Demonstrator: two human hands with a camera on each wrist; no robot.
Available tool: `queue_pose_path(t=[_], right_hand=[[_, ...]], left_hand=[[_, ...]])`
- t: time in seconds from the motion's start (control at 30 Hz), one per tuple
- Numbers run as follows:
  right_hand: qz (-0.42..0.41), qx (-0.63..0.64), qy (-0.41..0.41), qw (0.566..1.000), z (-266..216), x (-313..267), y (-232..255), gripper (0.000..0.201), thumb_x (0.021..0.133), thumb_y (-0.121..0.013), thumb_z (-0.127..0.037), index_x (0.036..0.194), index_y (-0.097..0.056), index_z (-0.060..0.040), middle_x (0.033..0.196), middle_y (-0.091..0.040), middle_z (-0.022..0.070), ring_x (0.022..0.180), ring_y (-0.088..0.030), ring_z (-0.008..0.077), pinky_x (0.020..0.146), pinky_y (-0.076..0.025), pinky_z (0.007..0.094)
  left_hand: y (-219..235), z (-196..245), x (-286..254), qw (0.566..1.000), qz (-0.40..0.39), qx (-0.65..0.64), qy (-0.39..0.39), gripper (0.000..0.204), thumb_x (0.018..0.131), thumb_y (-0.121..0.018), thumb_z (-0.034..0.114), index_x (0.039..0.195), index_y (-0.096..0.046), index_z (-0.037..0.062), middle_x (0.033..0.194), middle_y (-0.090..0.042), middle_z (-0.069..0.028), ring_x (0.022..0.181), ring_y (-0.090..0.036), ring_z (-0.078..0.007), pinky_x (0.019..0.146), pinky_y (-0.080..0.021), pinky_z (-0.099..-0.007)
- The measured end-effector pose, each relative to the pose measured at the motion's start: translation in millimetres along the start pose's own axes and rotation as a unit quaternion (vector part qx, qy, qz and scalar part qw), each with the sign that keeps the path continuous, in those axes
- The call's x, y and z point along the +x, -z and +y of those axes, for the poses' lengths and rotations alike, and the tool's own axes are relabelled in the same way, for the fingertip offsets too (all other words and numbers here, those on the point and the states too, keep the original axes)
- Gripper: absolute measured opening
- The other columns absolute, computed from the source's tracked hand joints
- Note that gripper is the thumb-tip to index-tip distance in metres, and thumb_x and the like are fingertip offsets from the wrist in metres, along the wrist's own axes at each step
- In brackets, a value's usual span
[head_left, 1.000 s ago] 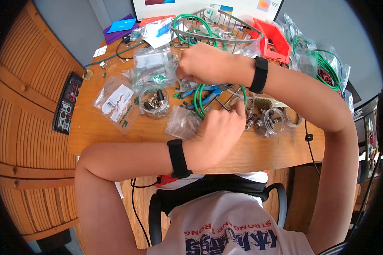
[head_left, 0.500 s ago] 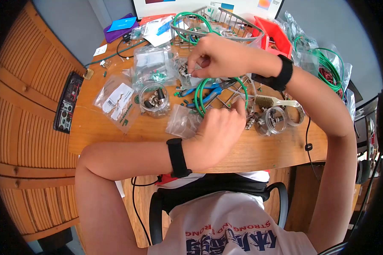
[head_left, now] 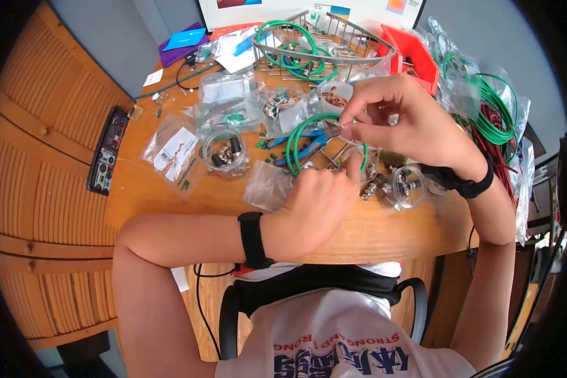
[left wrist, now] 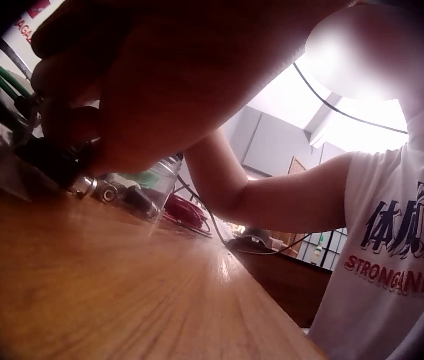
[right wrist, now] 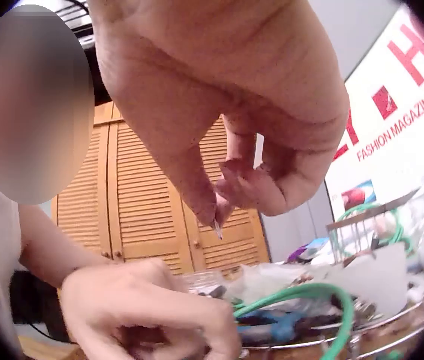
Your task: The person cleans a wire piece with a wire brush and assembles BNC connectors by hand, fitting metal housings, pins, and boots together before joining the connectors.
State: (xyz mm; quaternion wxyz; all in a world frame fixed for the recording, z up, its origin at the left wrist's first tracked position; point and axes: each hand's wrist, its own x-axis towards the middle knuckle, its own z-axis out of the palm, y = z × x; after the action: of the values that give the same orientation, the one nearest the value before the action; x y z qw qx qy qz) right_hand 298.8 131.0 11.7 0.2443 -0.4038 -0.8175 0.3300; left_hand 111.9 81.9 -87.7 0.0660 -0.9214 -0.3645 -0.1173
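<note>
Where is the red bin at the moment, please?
In the head view, the red bin sits at the back right of the table, beside the wire basket.

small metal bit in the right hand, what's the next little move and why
I'd bring the metal bit down towards the left hand, probably to meet the green cable. The right hand pinches it above the cable, while the left hand's curled fingers hold the cable. Its end is hidden, so the exact spot is unclear.
</note>
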Motion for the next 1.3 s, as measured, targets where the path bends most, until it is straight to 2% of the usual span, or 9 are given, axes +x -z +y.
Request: queue_pose_path(t=[0.1, 0.13, 0.2, 0.33, 0.4, 0.53, 0.8, 1.1, 1.3], right_hand=[[0.038, -0.156, 0.076, 0.984, 2.2, 1.5, 6.2, 0.008, 0.086, -0.077, -0.001, 0.095, -0.075, -0.0003, 0.083, -0.069, 0.0023, 0.068, -0.059, 0.0093, 0.058, -0.044, 0.0263], [0.04, -0.156, 0.076, 0.984, 3.9, 2.9, 6.8, 0.008, 0.086, -0.077, -0.001, 0.095, -0.075, -0.0003, 0.083, -0.069, 0.0023, 0.068, -0.059, 0.0093, 0.058, -0.044, 0.0263], [0.055, -0.146, 0.086, 0.984, 9.4, 9.2, 6.1, 0.005, 0.082, -0.076, -0.003, 0.085, -0.073, 0.0001, 0.075, -0.069, 0.0107, 0.065, -0.065, 0.023, 0.062, -0.052, 0.0343], [0.049, -0.168, 0.074, 0.982, 22.9, 28.9, 6.2, 0.005, 0.08, -0.076, -0.003, 0.083, -0.074, 0.0009, 0.077, -0.072, 0.0137, 0.07, -0.07, 0.0258, 0.066, -0.055, 0.0362], [0.085, -0.221, 0.135, 0.962, 33.2, 41.0, 3.1, 0.005, 0.078, -0.074, -0.001, 0.082, -0.075, 0.0019, 0.078, -0.073, 0.0175, 0.071, -0.071, 0.0311, 0.067, -0.056, 0.0389], [0.055, -0.253, 0.079, 0.963, 37.9, 54.8, 4.0, 0.009, 0.077, -0.08, -0.002, 0.085, -0.077, -0.0002, 0.081, -0.074, 0.0129, 0.07, -0.069, 0.0257, 0.065, -0.054, 0.0359], [0.062, -0.38, 0.019, 0.923, 30.9, 66.7, 2.6, 0.008, 0.074, -0.074, -0.005, 0.081, -0.078, -0.002, 0.081, -0.073, 0.0215, 0.077, -0.073, 0.0395, 0.072, -0.06, 0.0463], [0.068, -0.492, 0.063, 0.866, 29.0, 93.0, -20.2, 0.011, 0.077, -0.071, -0.001, 0.087, -0.072, 0.0034, 0.087, -0.073, 0.0225, 0.086, -0.075, 0.0408, 0.075, -0.062, 0.0478], [0.018, -0.441, 0.053, 0.896, 9.6, 101.4, -27.3, 0.014, 0.077, -0.073, -0.005, 0.088, -0.072, 0.003, 0.087, -0.074, 0.0218, 0.083, -0.075, 0.0408, 0.074, -0.062, 0.0481]], left_hand=[[4.3, 2.3, 1.5, 1.0, -0.01, -0.018, -0.003, 0.046, 0.099, -0.067, 0.033, 0.128, -0.056, -0.0007, 0.055, -0.065, -0.0063, 0.051, -0.069, -0.0243, 0.047, -0.05, -0.0354], [5.4, 3.2, 1.3, 0.999, -0.015, -0.037, 0.007, 0.045, 0.099, -0.067, 0.034, 0.127, -0.056, -0.0004, 0.054, -0.064, -0.0062, 0.05, -0.068, -0.0244, 0.046, -0.05, -0.0356], [3.4, 2.4, 1.5, 0.999, -0.025, -0.028, 0.0, 0.045, 0.099, -0.067, 0.034, 0.126, -0.057, -0.0006, 0.053, -0.064, -0.0062, 0.049, -0.068, -0.0243, 0.046, -0.05, -0.0356], [1.2, 0.9, -2.1, 1.0, 0.005, -0.006, -0.016, 0.044, 0.1, -0.066, 0.034, 0.125, -0.057, -0.0005, 0.052, -0.063, -0.0062, 0.048, -0.067, -0.0238, 0.045, -0.049, -0.036], [0.8, -0.1, -2.0, 1.0, -0.002, -0.003, -0.019, 0.044, 0.1, -0.066, 0.034, 0.126, -0.058, -0.0004, 0.053, -0.063, -0.006, 0.048, -0.067, -0.0234, 0.045, -0.048, -0.0359], [3.3, -0.4, -4.6, 0.999, 0.02, 0.011, -0.028, 0.043, 0.099, -0.066, 0.034, 0.125, -0.058, 0.0001, 0.054, -0.063, -0.0052, 0.049, -0.067, -0.0223, 0.046, -0.048, -0.0354], [1.2, -0.6, -2.9, 1.0, -0.01, 0.0, -0.024, 0.046, 0.1, -0.066, 0.032, 0.129, -0.059, -0.002, 0.056, -0.065, -0.0053, 0.051, -0.068, -0.0221, 0.048, -0.048, -0.035], [3.7, -1.2, -4.0, 0.999, -0.004, 0.0, -0.034, 0.046, 0.101, -0.064, 0.031, 0.13, -0.059, -0.0038, 0.058, -0.066, -0.0056, 0.053, -0.068, -0.0219, 0.049, -0.049, -0.0348], [2.8, -1.1, -3.7, 1.0, 0.001, 0.002, -0.03, 0.046, 0.1, -0.064, 0.032, 0.13, -0.061, -0.0036, 0.059, -0.067, -0.0055, 0.054, -0.069, -0.0216, 0.049, -0.049, -0.0345]])
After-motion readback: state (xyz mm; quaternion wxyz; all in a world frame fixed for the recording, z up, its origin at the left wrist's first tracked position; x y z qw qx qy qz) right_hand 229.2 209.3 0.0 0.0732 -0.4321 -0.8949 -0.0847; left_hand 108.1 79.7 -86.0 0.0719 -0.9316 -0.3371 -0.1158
